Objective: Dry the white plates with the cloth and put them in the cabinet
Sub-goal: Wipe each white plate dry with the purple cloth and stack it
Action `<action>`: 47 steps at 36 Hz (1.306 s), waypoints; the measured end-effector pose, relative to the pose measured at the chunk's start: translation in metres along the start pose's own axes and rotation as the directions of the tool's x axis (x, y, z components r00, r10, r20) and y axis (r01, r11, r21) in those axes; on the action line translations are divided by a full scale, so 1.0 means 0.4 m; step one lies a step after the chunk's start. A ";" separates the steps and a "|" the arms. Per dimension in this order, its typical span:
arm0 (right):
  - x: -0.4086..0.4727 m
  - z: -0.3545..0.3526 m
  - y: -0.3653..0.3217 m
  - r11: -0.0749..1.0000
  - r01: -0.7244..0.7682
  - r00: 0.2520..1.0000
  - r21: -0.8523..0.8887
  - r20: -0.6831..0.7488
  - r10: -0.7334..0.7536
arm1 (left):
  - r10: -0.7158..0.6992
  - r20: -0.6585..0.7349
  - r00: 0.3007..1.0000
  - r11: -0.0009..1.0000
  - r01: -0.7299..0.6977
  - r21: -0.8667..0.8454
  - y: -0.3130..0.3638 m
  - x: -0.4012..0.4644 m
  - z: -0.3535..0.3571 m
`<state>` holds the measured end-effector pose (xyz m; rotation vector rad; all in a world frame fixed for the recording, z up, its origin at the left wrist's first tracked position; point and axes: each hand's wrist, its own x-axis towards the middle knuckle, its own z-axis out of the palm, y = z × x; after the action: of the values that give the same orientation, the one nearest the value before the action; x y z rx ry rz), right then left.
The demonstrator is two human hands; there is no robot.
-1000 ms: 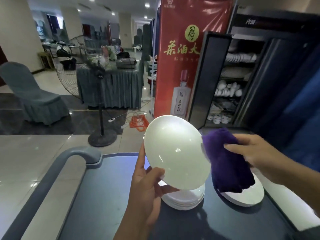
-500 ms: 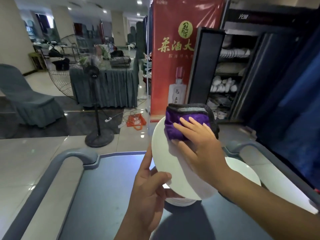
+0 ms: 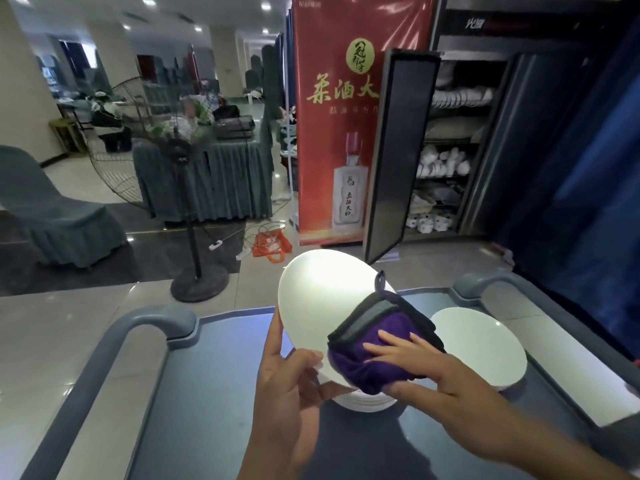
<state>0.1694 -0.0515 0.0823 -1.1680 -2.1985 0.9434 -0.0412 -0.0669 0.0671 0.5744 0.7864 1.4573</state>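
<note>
My left hand (image 3: 291,379) holds a white plate (image 3: 325,299) by its lower left rim, thumb on its face, tilted up above the cart. My right hand (image 3: 415,362) presses a purple cloth (image 3: 367,344) with a grey-black edge against the plate's lower right part; the fingers lie across the cloth and the thumb curls under it. Beneath the held plate sits a stack of white plates (image 3: 367,400), mostly hidden. Another white plate (image 3: 485,344) lies to the right on the cart. The open cabinet (image 3: 450,147) with shelves of white dishes stands ahead at the right.
The grey cart (image 3: 194,393) has raised handles at both far corners. The cabinet's door (image 3: 398,157) swings open toward me. A red banner (image 3: 339,116), a standing fan (image 3: 187,216), a draped table (image 3: 214,181) and a covered chair (image 3: 52,209) stand on the floor beyond.
My right hand brought the cloth onto the plate near its top, then wiped down to its lower right part. The plate's upper face is now uncovered.
</note>
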 end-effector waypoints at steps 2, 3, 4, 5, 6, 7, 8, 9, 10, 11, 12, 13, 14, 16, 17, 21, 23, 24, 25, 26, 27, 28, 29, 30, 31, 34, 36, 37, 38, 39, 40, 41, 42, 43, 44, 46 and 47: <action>-0.016 -0.014 0.007 0.999 -0.048 0.998 0.026 -0.034 0.049 | -0.020 -0.031 0.999 1.000 0.020 -0.014 -0.011 0.005 0.013; -0.026 -0.019 0.008 0.995 -0.086 0.994 0.055 -0.057 0.090 | -0.030 -0.046 0.999 0.999 0.029 -0.022 -0.016 0.007 0.018; -0.035 -0.024 0.009 0.985 -0.131 0.985 0.108 -0.097 0.142 | -0.042 -0.061 0.997 0.999 0.040 -0.033 -0.021 0.009 0.021; -0.046 -0.027 0.013 0.966 -0.169 0.969 0.198 -0.148 0.200 | -0.057 -0.075 0.996 0.998 0.053 -0.046 -0.026 0.012 0.024; -0.056 -0.030 0.020 0.933 -0.187 0.945 0.307 -0.203 0.256 | -0.071 -0.089 0.994 0.996 0.066 -0.055 -0.030 0.014 0.026; -0.064 -0.035 0.032 0.889 -0.197 0.915 0.413 -0.247 0.318 | -0.084 -0.100 0.991 0.995 0.077 -0.063 -0.033 0.016 0.029; -0.071 -0.041 0.047 0.833 -0.206 0.882 0.514 -0.270 0.385 | -0.093 -0.110 0.990 0.994 0.086 -0.068 -0.036 0.017 0.031; -0.076 -0.049 0.063 0.749 -0.211 0.838 0.628 -0.279 0.470 | -0.100 -0.118 0.988 0.993 0.092 -0.071 -0.037 0.019 0.031; -0.080 -0.059 0.079 0.641 -0.208 0.777 0.739 -0.273 0.567 | -0.105 -0.122 0.987 0.993 0.096 -0.072 -0.038 0.020 0.029; -0.083 -0.071 0.094 0.522 -0.198 0.711 0.830 -0.244 0.659 | -0.109 -0.120 0.987 0.992 0.100 -0.073 -0.039 0.021 0.027; -0.085 -0.084 0.110 0.408 -0.186 0.651 0.894 -0.199 0.733 | -0.113 -0.112 0.987 0.992 0.105 -0.075 -0.039 0.021 0.025; -0.088 -0.095 0.122 0.313 -0.177 0.603 0.933 -0.148 0.784 | -0.118 -0.098 0.988 0.991 0.111 -0.076 -0.038 0.020 0.021; -0.090 -0.105 0.135 0.260 -0.173 0.574 0.950 -0.117 0.811 | -0.124 -0.081 0.989 0.990 0.118 -0.074 -0.038 0.018 0.020; -0.089 -0.119 0.147 0.286 -0.163 0.550 0.944 -0.154 0.821 | -0.136 -0.048 0.990 0.989 0.132 -0.062 -0.037 0.010 0.023; -0.081 -0.124 0.137 0.357 -0.159 0.548 0.921 -0.219 0.808 | -0.140 -0.036 0.990 0.989 0.138 -0.057 -0.037 0.006 0.027; -0.034 -0.119 0.039 0.831 -0.139 0.595 0.539 -0.625 0.505 | -0.149 0.026 0.988 0.989 0.149 -0.007 -0.041 -0.013 0.046; -0.011 -0.109 -0.012 0.978 -0.043 0.736 0.202 -0.656 0.168 | -0.146 0.088 0.985 0.989 0.145 0.016 -0.040 -0.021 0.053; 0.000 -0.101 -0.029 0.996 0.019 0.809 0.092 -0.587 0.038 | -0.141 0.126 0.982 0.990 0.139 0.029 -0.039 -0.024 0.055; 0.013 -0.091 -0.036 0.997 0.075 0.872 0.010 -0.486 -0.061 | -0.135 0.164 0.977 0.991 0.130 0.042 -0.038 -0.028 0.057; 0.029 -0.078 -0.040 0.991 0.117 0.921 -0.068 -0.366 -0.134 | -0.128 0.205 0.970 0.991 0.118 0.056 -0.036 -0.031 0.059; 0.046 -0.065 -0.041 0.979 0.132 0.954 -0.156 -0.248 -0.168 | -0.122 0.241 0.963 0.992 0.108 0.069 -0.032 -0.033 0.060; 0.063 -0.051 -0.039 0.960 0.125 0.976 -0.250 -0.145 -0.164 | -0.118 0.264 0.957 0.992 0.102 0.076 -0.029 -0.035 0.059; 0.080 -0.038 -0.041 0.930 0.115 0.986 -0.350 -0.072 -0.149 | -0.117 0.266 0.957 0.992 0.100 0.076 -0.025 -0.037 0.056; 0.094 -0.028 -0.041 0.894 0.114 0.990 -0.434 -0.029 -0.140 | -0.113 0.258 0.959 0.993 0.097 0.073 -0.020 -0.039 0.051; 0.107 -0.022 -0.041 0.860 0.131 0.989 -0.492 0.006 -0.147 | -0.106 0.246 0.963 0.993 0.092 0.069 -0.017 -0.040 0.045; 0.138 -0.033 -0.043 0.780 0.217 0.975 -0.587 0.096 -0.198 | -0.083 0.234 0.969 0.996 0.077 0.036 -0.001 -0.038 0.027; 0.155 -0.048 -0.042 0.738 0.267 0.963 -0.619 0.153 -0.220 | -0.083 0.225 0.971 0.996 0.078 0.030 0.007 -0.037 0.019; 0.163 -0.054 -0.041 0.730 0.288 0.957 -0.620 0.177 -0.228 | -0.086 0.215 0.973 0.996 0.081 0.030 0.010 -0.037 0.015; 0.172 -0.057 -0.036 0.727 0.304 0.953 -0.615 0.195 -0.233 | -0.088 0.205 0.975 0.996 0.084 0.029 0.010 -0.037 0.011; 0.181 -0.058 -0.028 0.727 0.316 0.949 -0.610 0.206 -0.239 | -0.090 0.192 0.977 0.996 0.086 0.029 0.010 -0.036 0.009; 0.191 -0.057 -0.017 0.730 0.320 0.948 -0.604 0.208 -0.243 | -0.091 0.175 0.980 0.996 0.087 0.030 0.010 -0.035 0.008; 0.200 -0.056 -0.005 0.738 0.312 0.950 -0.598 0.199 -0.240 | -0.090 0.155 0.984 0.996 0.085 0.034 0.010 -0.036 0.008; 0.208 -0.053 0.006 0.754 0.292 0.956 -0.589 0.180 -0.229 | -0.085 0.136 0.987 0.996 0.080 0.041 0.009 -0.037 0.008; 0.215 -0.051 0.017 0.776 0.262 0.965 -0.574 0.156 -0.211 | -0.076 0.115 0.991 0.996 0.070 0.049 0.007 -0.038 0.007; 0.220 -0.050 0.026 0.800 0.227 0.974 -0.555 0.128 -0.188 | -0.064 0.091 0.994 0.997 0.059 0.055 0.005 -0.038 0.007; 0.221 -0.051 0.041 0.845 0.152 0.988 -0.513 0.068 -0.137 | -0.044 0.040 0.998 0.997 0.042 0.058 0.004 -0.038 0.004; 0.215 -0.051 0.046 0.868 0.116 0.993 -0.484 0.040 -0.110 | -0.037 0.022 0.999 0.998 0.036 0.060 0.004 -0.037 0.004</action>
<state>0.1477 0.0360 0.0894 -1.2215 -2.5672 0.3473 -0.0401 -0.0815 0.0712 0.6177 0.8201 1.3952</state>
